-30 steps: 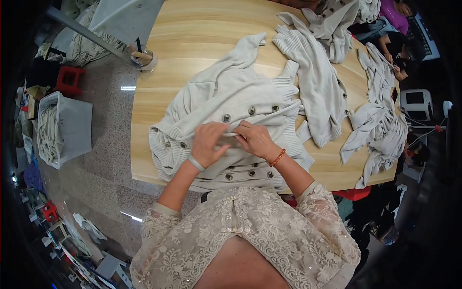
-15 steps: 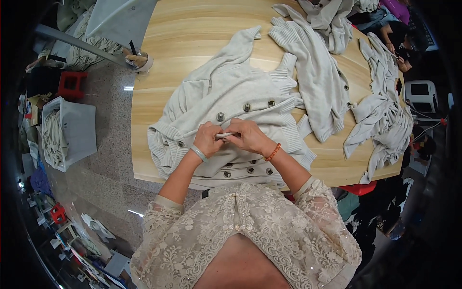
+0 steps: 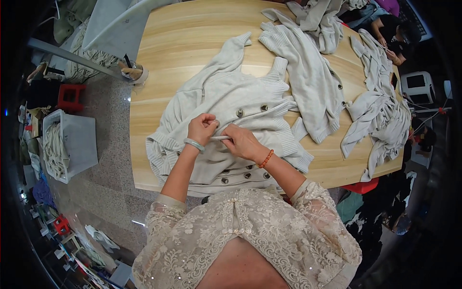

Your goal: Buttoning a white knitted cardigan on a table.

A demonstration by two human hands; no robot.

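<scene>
While right hand [image 3: 240, 143] pinches folded edge [image 3: 220, 137] of cream cardigan [image 3: 224, 103] spread on wooden table [image 3: 163, 53], left hand [image 3: 201, 130] curls just beside, its hold impossible to tell. Sound handling, by judgement: grip edge lightly, support it close to pinch, avoid stretching knit.

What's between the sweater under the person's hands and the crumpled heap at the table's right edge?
In the head view, another cream knit with dark buttons lies between that sweater and the heap, on the wooden tabletop.
</scene>
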